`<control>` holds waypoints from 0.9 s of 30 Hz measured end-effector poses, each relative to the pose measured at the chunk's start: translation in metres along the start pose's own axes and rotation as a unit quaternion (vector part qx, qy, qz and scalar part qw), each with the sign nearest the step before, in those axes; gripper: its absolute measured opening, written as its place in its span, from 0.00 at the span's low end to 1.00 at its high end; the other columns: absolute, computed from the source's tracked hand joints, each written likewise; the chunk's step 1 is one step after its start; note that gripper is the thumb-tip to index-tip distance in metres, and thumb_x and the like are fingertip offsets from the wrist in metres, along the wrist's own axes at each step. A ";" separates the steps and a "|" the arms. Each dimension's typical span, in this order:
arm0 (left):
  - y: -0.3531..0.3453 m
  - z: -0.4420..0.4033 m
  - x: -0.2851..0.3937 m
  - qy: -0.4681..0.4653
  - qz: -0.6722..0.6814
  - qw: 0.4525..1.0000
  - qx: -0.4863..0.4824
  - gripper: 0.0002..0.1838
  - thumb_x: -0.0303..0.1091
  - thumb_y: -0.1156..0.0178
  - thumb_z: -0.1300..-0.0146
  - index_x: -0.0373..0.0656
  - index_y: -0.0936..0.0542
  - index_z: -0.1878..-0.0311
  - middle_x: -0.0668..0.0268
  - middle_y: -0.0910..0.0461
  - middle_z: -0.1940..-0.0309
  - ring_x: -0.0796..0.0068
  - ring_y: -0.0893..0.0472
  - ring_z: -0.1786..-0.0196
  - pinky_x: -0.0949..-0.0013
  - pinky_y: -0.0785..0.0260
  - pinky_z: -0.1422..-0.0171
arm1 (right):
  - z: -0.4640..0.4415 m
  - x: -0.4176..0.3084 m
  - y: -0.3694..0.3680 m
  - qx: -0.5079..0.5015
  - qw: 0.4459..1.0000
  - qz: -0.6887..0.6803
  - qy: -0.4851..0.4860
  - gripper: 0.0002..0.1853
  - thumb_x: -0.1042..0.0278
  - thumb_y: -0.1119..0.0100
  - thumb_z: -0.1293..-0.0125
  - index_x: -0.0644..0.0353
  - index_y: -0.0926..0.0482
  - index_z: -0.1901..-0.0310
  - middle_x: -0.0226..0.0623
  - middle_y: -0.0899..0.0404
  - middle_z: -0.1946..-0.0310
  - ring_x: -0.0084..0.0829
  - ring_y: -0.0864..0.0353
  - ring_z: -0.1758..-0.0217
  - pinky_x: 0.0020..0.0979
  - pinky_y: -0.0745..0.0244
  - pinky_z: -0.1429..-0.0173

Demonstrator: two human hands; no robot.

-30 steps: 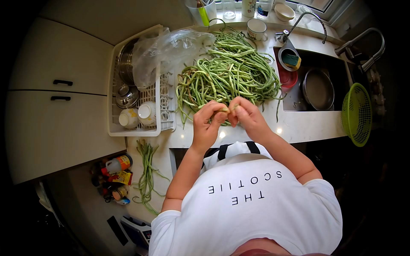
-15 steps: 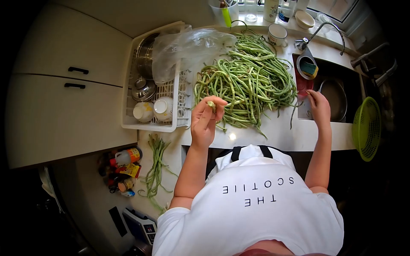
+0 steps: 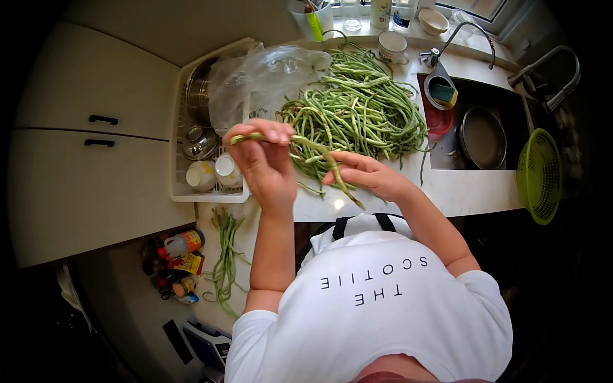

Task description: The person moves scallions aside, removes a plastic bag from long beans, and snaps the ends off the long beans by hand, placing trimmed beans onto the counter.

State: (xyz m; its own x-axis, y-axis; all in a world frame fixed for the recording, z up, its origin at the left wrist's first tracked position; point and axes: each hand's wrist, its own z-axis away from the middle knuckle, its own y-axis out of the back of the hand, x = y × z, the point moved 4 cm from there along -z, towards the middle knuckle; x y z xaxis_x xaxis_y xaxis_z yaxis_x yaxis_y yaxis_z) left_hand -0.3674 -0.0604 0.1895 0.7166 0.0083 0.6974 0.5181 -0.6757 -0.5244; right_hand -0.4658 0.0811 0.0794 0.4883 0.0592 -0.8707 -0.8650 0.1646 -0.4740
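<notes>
The work area is a pale kitchen counter (image 3: 456, 195) running beneath a window, with a sink (image 3: 488, 92) set into its right side and a white dish rack (image 3: 214, 197) standing at its left. The main bean pile (image 3: 367, 105) lies loose on the counter between rack and sink, directly ahead of the person, a position that appears chosen so that both hands reach it equally. A clear plastic bag (image 3: 262, 83) rests partly over the rack and against the pile. The left hand (image 3: 263, 167) is partly closed, fingers curled over one long bean (image 3: 315, 145) near its left end; this grip seems to support the bean above the counter while leaving most of its length exposed. The bean slopes down to the right, and its browner end hangs in front of the pile. The right hand (image 3: 373, 177) is partly open, forefinger and thumb apart at the bean's lower portion; whether they pinch it or only touch it cannot be told. A smaller bean bundle (image 3: 223, 262) lies roughly aligned on the side counter, well apart from the pile, presumably to avoid mixing. A pan (image 3: 483, 138) sits in the sink, and a green colander (image 3: 538, 177) stands tilted at the counter's right edge.
</notes>
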 end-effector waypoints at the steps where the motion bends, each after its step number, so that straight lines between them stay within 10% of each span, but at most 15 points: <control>1: 0.005 -0.001 0.004 0.002 0.001 1.000 0.001 0.09 0.44 0.50 0.23 0.50 0.30 0.50 0.69 0.32 0.67 0.75 0.31 0.63 0.66 0.35 0.52 | -0.002 0.003 -0.002 -0.042 0.998 -0.043 -0.012 0.26 0.59 0.51 0.24 0.64 0.35 0.31 0.40 0.19 0.49 0.31 0.22 0.42 0.34 0.31 0.33; 7: 0.051 0.007 0.035 -0.060 -0.224 0.967 0.105 0.13 0.46 0.53 0.22 0.48 0.33 0.47 0.72 0.35 0.72 0.84 0.40 0.75 0.80 0.47 0.72 | 0.004 -0.005 0.009 -0.074 0.942 -0.325 -0.042 0.26 0.74 0.47 0.30 0.63 0.36 0.31 0.39 0.20 0.54 0.29 0.19 0.50 0.35 0.26 0.38; 14: 0.037 0.022 0.020 -0.009 -0.224 0.971 0.077 0.12 0.45 0.54 0.21 0.47 0.33 0.49 0.73 0.39 0.76 0.86 0.44 0.78 0.79 0.52 0.76 | 0.004 -0.009 0.006 0.031 0.989 0.147 -0.001 0.25 0.63 0.44 0.27 0.58 0.32 0.31 0.35 0.24 0.45 0.24 0.23 0.45 0.28 0.31 0.37; 19: 0.031 0.017 0.028 -0.054 -0.210 0.967 0.135 0.10 0.42 0.56 0.20 0.47 0.34 0.51 0.74 0.42 0.79 0.86 0.46 0.81 0.79 0.55 0.78 | 0.004 0.016 0.001 -0.001 0.974 0.223 -0.026 0.29 0.48 0.55 0.23 0.59 0.34 0.30 0.40 0.31 0.34 0.32 0.31 0.33 0.34 0.35 0.31; 27: 0.031 0.019 0.038 -0.115 -0.276 0.943 0.148 0.08 0.39 0.52 0.22 0.46 0.34 0.50 0.74 0.41 0.80 0.86 0.47 0.81 0.78 0.55 0.79 | 0.010 0.013 -0.002 -0.098 0.979 -0.087 -0.156 0.22 0.56 0.55 0.21 0.66 0.25 0.40 0.38 0.19 0.63 0.24 0.21 0.62 0.26 0.24 0.53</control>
State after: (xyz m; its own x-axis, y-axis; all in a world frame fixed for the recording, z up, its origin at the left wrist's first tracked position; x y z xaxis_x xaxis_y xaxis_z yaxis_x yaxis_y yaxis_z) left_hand -0.3154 -0.0669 0.1910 0.3639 0.4813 0.7975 0.9250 -0.2870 -0.2489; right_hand -0.4563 0.0918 0.0704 0.6154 0.3494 -0.7066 -0.7561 0.0081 -0.6544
